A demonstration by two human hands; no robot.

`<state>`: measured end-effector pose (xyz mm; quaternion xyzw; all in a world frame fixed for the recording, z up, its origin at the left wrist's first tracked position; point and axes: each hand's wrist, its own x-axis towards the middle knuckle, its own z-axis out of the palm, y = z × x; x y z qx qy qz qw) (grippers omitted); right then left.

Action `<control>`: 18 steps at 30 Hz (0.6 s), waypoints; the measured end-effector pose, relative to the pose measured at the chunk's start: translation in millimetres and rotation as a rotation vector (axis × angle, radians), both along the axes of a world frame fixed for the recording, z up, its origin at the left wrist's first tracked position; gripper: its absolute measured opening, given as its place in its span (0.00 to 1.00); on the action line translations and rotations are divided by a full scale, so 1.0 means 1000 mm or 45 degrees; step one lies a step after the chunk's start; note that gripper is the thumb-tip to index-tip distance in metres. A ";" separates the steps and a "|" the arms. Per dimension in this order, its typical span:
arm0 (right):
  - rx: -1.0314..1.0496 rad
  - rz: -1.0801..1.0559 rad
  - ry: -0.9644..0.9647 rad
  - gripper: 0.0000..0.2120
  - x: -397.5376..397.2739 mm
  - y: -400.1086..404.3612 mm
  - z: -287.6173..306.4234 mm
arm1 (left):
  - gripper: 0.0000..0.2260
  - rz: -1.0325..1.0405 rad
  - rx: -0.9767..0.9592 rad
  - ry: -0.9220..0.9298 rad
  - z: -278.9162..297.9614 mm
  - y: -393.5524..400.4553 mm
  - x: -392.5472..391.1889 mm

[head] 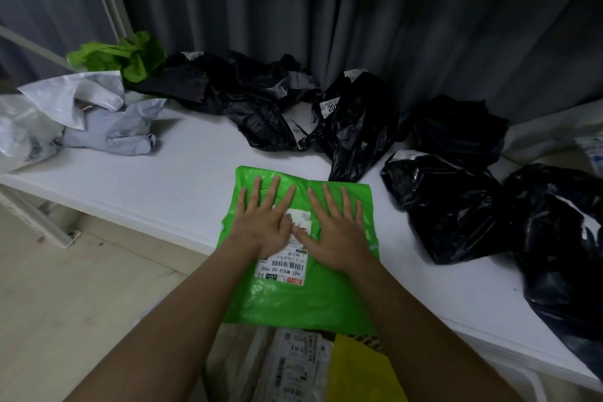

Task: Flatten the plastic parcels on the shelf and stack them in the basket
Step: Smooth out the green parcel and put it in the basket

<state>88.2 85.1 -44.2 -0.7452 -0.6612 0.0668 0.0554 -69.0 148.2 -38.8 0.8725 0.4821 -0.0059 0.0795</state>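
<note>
Both the left hand (261,225) and right hand (339,232) press straight, spread fingers flat on the green parcel (303,297) at the shelf's (163,192) front edge, flattening it; next, probably lifting it into the basket below.

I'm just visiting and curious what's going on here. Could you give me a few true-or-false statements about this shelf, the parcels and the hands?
1. Both hands, the left hand and the right hand, press flat on the green parcel. True.
2. The green parcel carries no label. False: a white shipping label is stuck on it.
3. Crumpled black bags lie on the white shelf. True.
4. The right hand holds a black bag. False: its fingers are spread on the green parcel.
</note>
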 end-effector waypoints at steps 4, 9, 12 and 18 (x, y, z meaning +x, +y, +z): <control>-0.062 -0.034 0.072 0.41 0.000 0.000 -0.003 | 0.25 0.084 -0.055 -0.045 -0.006 0.000 0.001; -0.123 -0.064 0.124 0.38 -0.002 0.000 -0.004 | 0.25 0.147 -0.106 -0.068 -0.009 -0.001 0.000; -0.134 -0.068 0.124 0.38 -0.003 0.000 -0.005 | 0.25 0.154 -0.109 -0.055 -0.009 -0.001 0.000; -0.158 -0.078 0.103 0.38 -0.004 0.000 -0.008 | 0.25 0.175 -0.120 -0.020 -0.010 -0.001 0.001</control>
